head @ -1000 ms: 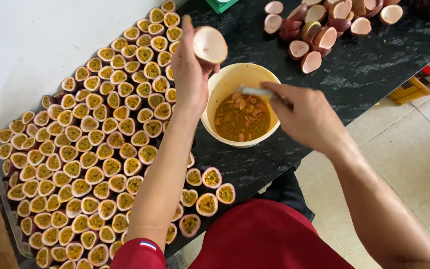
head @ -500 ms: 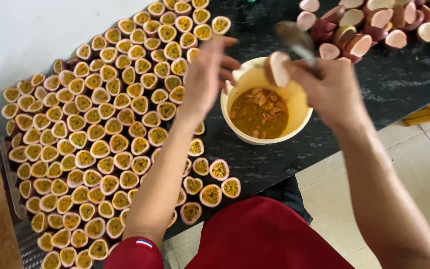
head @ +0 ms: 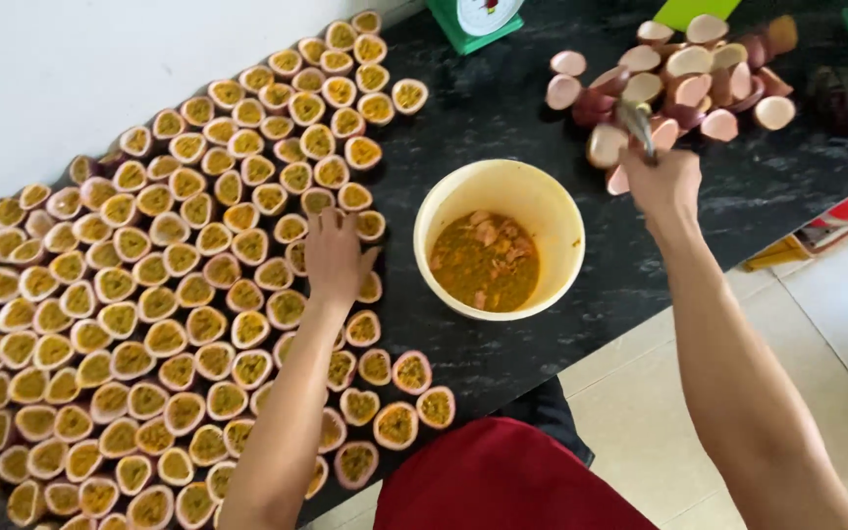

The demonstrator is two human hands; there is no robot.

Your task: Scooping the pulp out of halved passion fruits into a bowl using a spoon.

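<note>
My left hand [head: 334, 257] rests palm-down on the halved passion fruits [head: 149, 294], which cover the left part of the black counter, its fingers spread over one half. A yellow bowl [head: 444, 211] of orange pulp and seeds stands just right of that hand. My right hand [head: 662, 182] reaches beyond the bowl and grips a metal spoon [head: 634, 123], its tip next to the pile of scooped-out shells [head: 689, 79]. An empty shell [head: 606, 145] lies beside the hand.
A green kitchen scale [head: 473, 20] stands at the counter's far edge. The black counter [head: 503, 108] ends at the right above a tiled floor [head: 836, 334]. A white wall [head: 41, 79] borders the far left. Red cloth [head: 512, 486] is below.
My left hand dropped from above the bowl onto the fruit halves. My right hand carried the emptied shell and spoon away from the bowl to the shell pile.
</note>
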